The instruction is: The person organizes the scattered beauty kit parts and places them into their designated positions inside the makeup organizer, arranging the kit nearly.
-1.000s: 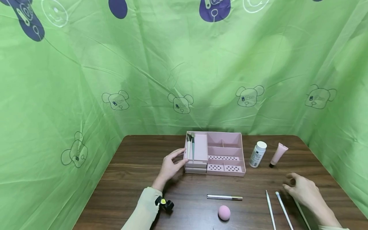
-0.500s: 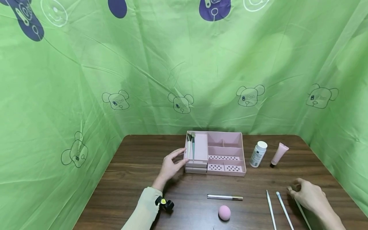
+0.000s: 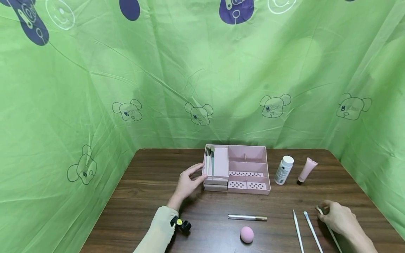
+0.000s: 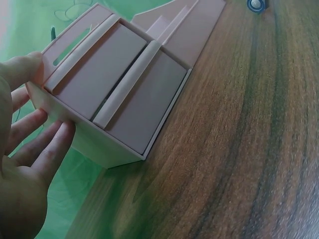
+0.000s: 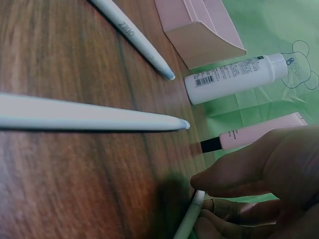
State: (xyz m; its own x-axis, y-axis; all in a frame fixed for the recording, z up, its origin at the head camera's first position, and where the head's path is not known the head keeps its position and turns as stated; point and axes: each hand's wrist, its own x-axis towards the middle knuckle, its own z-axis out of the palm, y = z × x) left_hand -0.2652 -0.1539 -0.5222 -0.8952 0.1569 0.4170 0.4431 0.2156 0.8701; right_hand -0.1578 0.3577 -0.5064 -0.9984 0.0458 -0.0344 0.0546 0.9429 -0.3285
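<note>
My left hand (image 3: 187, 182) rests at the left side of a pink makeup organizer (image 3: 248, 158), thumb near its front top corner and fingers along the side wall (image 4: 94, 142). Two makeup brushes (image 3: 212, 162) lie on the organizer's left top, above two drawers (image 4: 144, 94). At the table's right, my right hand (image 3: 341, 218) pinches a slim pale makeup brush (image 5: 188, 219) between thumb and fingers near one end. That end juts past the fingertips, while the rest slants down toward the front edge. Left of it lie two similar white sticks (image 3: 311, 228) (image 3: 297, 230).
Behind the right hand stand a white bottle (image 3: 283, 170) and a pink tube (image 3: 307, 171) with a black cap. A silver pen-like tube (image 3: 247, 217) and a pink sponge ball (image 3: 246, 234) lie at the front middle. Green cloth (image 3: 202, 70) surrounds the wooden table (image 3: 152, 175).
My right hand has lowered and shifted slightly right and nearer, closing its fingers on the slim brush, whose end now shows past them. The left hand has stayed at the organizer.
</note>
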